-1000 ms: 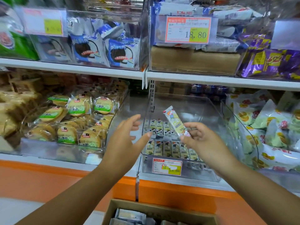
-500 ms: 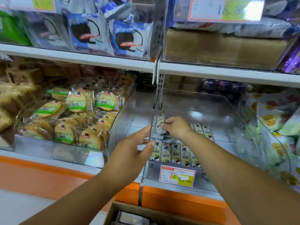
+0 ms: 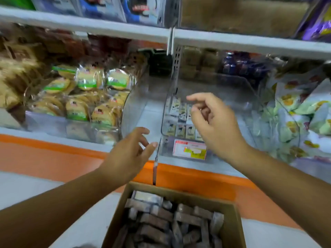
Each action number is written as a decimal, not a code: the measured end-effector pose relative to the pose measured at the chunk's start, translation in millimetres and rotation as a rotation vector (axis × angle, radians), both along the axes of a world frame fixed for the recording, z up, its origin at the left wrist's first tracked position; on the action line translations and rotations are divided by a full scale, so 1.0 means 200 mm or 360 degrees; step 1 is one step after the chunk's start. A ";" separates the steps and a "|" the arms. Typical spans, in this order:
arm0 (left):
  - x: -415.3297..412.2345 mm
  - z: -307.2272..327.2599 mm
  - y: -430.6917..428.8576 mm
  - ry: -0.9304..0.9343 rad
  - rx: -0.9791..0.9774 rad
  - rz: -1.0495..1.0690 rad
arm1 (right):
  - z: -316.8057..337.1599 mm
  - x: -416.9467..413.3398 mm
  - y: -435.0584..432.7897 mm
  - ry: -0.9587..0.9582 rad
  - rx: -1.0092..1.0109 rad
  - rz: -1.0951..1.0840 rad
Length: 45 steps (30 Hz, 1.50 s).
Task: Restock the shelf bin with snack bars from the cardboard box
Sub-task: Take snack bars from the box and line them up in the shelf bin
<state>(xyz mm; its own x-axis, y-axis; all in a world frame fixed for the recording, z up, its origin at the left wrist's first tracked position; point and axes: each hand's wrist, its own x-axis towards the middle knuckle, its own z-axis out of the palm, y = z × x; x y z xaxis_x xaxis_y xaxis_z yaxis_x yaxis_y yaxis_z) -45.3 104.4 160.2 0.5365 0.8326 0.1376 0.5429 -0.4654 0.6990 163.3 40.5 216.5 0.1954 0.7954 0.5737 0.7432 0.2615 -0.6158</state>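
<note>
**Desk:** What are the hands doing in this one?

**Photographer:** Both are hovering with nothing in them in front of the shelf. The left hand [image 3: 130, 154] is hanging released, with its fingers spread and relaxed. It is sitting just left of the clear shelf bin [image 3: 250, 108], in front of the shelf's orange edge [image 3: 53, 151]. The right hand [image 3: 216, 126] is floating over the front of the bin, its fingers loosely curled and gripping nothing.

**Desk:** And where is the product lying?

**Photographer:** The snack bars [image 3: 179, 120] are lying side by side in rows in the front left part of the bin. A price tag [image 3: 189, 149] is hanging on the bin's front wall just below them, and the right hand is hiding part of the rows. The boxed bars [image 3: 161, 222] are lying jumbled in the open cardboard box [image 3: 234, 226], which is sitting below the shelf between the two forearms.

**Desk:** What is flanking the bin?

**Photographer:** Round wrapped cakes [image 3: 86, 97] are filling the bin to the left, and pale printed bags [image 3: 304, 113] are piling up on the right. Blur is smearing the frame, so the wrapper print is not reading.
</note>
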 end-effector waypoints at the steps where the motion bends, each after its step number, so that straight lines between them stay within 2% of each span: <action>1: -0.04 -0.05 -0.01 0.0084 0.0031 0.0017 | -0.03 -0.04 -0.10 -0.0084 0.0046 0.0101; 3: -0.12 -0.18 -0.05 0.0297 0.0025 0.0016 | -0.16 -0.09 -0.28 -0.0218 0.0003 0.0258; 5: -0.18 -0.35 -0.11 0.0591 -0.0046 -0.0089 | -0.38 -0.09 -0.41 -0.0390 -0.0306 0.0362; 7: -0.22 -0.51 -0.20 0.0861 -0.0152 -0.0256 | -0.64 -0.06 -0.49 -0.0477 -0.0927 0.0414; 9: -0.20 -0.64 -0.28 0.0984 -0.0299 -0.0321 | -0.91 0.01 -0.54 -0.0382 -0.1673 0.0380; 11: -0.16 -0.78 -0.33 0.0981 -0.0399 -0.0342 | -1.12 0.07 -0.58 -0.0290 -0.2028 0.0326; 15: -0.07 -1.02 -0.40 0.0897 -0.0564 -0.0311 | -1.43 0.10 -0.64 -0.0066 -0.2149 0.0129; 18: 0.00 -1.16 -0.43 0.0916 -0.0642 -0.0368 | -1.60 0.08 -0.65 0.0035 -0.2256 0.0201; 22: 0.03 -1.32 -0.42 0.0964 -0.0633 -0.0442 | -1.75 0.04 -0.64 -0.0224 -0.2296 0.0237; 29: -0.02 -1.48 -0.41 0.1308 -0.0425 -0.0516 | -1.81 0.06 -0.65 -0.0385 -0.2252 0.0219; 32: -0.04 -1.50 -0.43 0.1279 -0.0392 -0.0465 | -1.81 0.06 -0.65 -0.0508 -0.2292 0.0290; 37: -0.05 -1.49 -0.48 0.1213 -0.0341 -0.0417 | -1.74 0.04 -0.64 -0.0719 -0.2169 0.0254; 42: -0.08 -1.45 -0.52 0.1012 -0.0517 -0.0229 | -1.71 0.00 -0.69 -0.0270 -0.2202 0.0100; 45: -0.10 -1.42 -0.53 0.0808 -0.0739 0.0018 | -1.71 0.00 -0.71 -0.0278 -0.2357 0.0147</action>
<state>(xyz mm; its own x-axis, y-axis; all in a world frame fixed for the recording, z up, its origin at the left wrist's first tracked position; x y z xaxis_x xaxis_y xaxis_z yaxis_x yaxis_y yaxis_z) -64.9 -0.8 -124.5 0.4309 0.7505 -0.5012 0.8591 -0.1711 0.4823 164.3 -100.9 -124.7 0.1289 0.6671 -0.7337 0.8498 -0.4556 -0.2650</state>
